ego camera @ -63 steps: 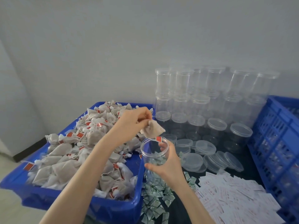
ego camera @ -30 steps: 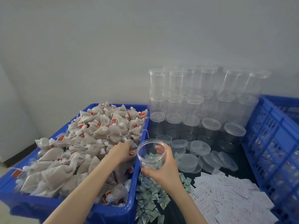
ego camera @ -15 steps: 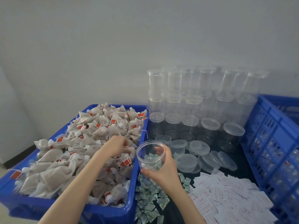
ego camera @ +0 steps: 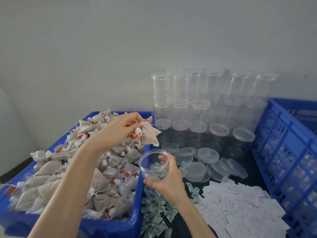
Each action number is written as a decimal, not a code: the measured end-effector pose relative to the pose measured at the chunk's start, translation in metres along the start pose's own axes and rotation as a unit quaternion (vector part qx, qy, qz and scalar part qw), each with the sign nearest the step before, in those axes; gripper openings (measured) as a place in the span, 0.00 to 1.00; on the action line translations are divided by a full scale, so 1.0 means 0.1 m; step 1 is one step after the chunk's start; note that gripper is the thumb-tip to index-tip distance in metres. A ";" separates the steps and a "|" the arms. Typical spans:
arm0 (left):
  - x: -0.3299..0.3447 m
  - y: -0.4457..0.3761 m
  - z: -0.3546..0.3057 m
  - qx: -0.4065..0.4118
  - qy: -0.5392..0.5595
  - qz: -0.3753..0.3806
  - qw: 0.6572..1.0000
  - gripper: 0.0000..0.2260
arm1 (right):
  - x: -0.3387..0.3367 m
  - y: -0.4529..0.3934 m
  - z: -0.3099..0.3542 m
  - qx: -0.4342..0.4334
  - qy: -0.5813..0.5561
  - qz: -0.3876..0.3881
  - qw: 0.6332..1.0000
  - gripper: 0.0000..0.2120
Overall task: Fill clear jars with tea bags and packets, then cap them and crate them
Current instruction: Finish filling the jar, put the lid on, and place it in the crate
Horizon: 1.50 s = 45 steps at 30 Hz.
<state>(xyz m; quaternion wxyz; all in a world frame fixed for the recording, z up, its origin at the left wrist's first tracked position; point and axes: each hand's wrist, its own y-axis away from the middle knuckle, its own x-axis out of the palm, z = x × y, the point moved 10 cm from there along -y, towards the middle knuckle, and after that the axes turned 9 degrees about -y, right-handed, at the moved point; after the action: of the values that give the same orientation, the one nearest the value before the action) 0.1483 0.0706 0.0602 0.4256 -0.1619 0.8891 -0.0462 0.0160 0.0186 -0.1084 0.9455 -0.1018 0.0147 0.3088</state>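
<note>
At frame centre, the left hand (ego camera: 120,129) pinches a tea bag (ego camera: 148,135) in a narrow grip above the open jar (ego camera: 154,164). Just below, the right hand (ego camera: 167,180) wraps the jar, tilted beside the blue bin (ego camera: 109,225).

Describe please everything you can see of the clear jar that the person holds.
The jar is clear plastic, round, with a wide open mouth and no lid. The right hand grips it from the side, fingers curled around its wall, and tilts its mouth up toward the camera. It sits just right of the blue bin, above the small green packets. Through its wall some packets show. The left hand holds a tea bag above it.
</note>
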 end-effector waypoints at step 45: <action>0.69 -0.21 0.19 0.019 -0.129 0.136 0.982 0.09 | -0.26 0.05 0.00 -0.023 -0.015 -0.029 0.999 0.42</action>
<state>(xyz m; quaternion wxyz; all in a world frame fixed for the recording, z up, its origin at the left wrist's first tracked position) 0.1281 0.0298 0.0017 0.5420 -0.0360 0.8394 0.0170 -0.0078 0.0070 -0.1073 0.9517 -0.1188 -0.0095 0.2830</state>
